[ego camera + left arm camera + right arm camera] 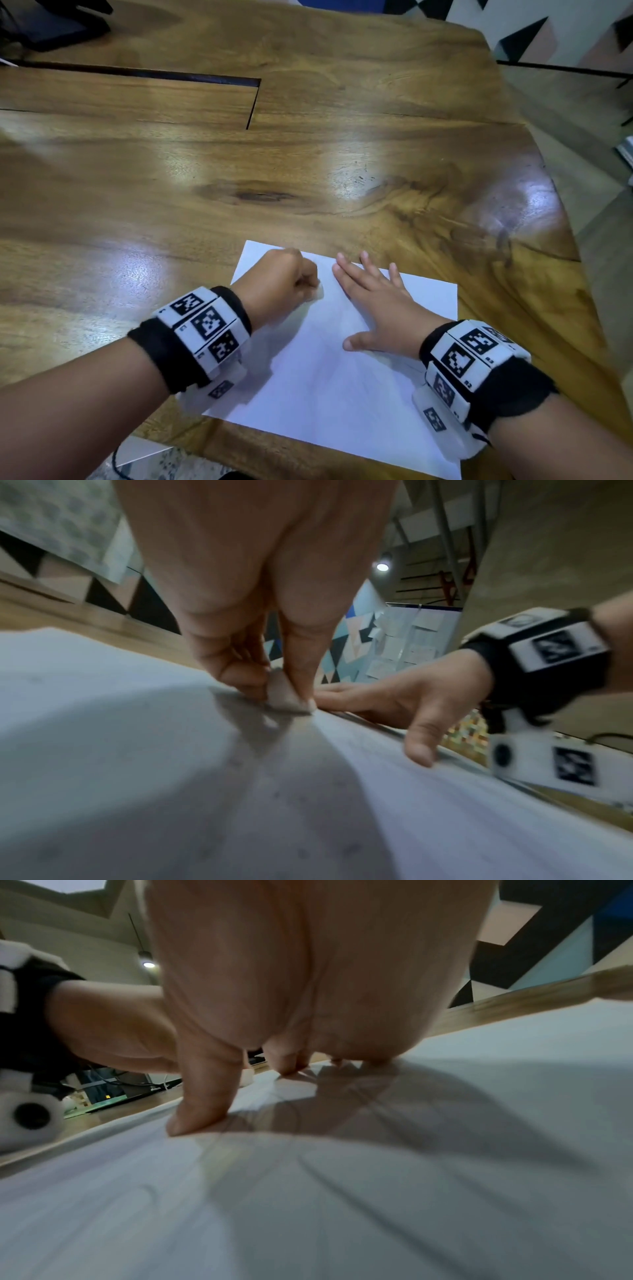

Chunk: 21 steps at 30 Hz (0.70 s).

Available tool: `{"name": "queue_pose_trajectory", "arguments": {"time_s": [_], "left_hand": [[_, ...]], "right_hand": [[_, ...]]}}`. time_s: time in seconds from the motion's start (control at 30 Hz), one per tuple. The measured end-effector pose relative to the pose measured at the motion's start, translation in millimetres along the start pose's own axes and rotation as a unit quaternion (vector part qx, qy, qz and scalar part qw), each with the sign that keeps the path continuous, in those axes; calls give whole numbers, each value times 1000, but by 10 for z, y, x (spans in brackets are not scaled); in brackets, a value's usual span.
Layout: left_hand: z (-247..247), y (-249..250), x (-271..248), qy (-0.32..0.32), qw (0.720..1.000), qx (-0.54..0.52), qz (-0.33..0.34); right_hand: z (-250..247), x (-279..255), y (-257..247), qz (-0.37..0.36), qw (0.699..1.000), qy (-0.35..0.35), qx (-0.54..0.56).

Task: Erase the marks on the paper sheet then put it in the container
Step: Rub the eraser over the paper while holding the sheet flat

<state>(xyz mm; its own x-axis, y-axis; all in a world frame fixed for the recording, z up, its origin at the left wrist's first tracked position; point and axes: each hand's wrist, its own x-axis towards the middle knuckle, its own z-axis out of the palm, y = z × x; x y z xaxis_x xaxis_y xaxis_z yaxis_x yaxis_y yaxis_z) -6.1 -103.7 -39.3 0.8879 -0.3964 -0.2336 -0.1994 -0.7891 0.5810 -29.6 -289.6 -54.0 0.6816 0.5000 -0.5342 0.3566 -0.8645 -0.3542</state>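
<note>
1. Paper sheet [342, 383], white and rectangular, lies flat on the glossy brown wooden table [308, 164] under both hands, with its near corner hanging a bit over the table edge close to the person.
2. Left hand [279, 281] is curled into a fist over the far left part of the sheet, and the left wrist view shows the thumb and fingers pinching a small whitish eraser [286, 693], with the eraser's bottom edge touching the paper.
3. Right hand [373, 305] is just beside the left one, spread flat with straight fingers pressing down on the sheet and the thumb sticking out toward the left hand. It's gripping nothing, only pinning the page.
4. Faint pencil lines [346, 359] show on the paper in the stretch between the two wrists and nearer the person; the right wrist view shows some thin curved strokes right under the palm too. Pretty hard to make out what the drawing is.
5. Both wrists wear black bands with white blocks [205, 325] carrying black-and-white square marker patterns.
6. Way beyond the left hand, at the far corner of the table, sits a dark object [51, 24], too cut off to tell what it is.
</note>
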Motion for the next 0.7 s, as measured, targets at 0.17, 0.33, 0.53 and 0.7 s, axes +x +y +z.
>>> {"name": "queue_pose_trajectory", "arguments": {"time_s": [0.17, 0.33, 0.53, 0.7], "left_hand": [[-72, 48, 188, -15, 1000, 7, 2], [32, 65, 182, 7, 999, 27, 20], [20, 42, -48, -114, 991, 55, 51], [-34, 101, 306, -15, 999, 43, 28]], "right_hand": [[12, 15, 6, -1, 1000, 0, -1], [14, 8, 11, 2, 1000, 3, 1], [11, 2, -3, 2, 1000, 6, 8], [5, 6, -8, 3, 1000, 5, 2]]}}
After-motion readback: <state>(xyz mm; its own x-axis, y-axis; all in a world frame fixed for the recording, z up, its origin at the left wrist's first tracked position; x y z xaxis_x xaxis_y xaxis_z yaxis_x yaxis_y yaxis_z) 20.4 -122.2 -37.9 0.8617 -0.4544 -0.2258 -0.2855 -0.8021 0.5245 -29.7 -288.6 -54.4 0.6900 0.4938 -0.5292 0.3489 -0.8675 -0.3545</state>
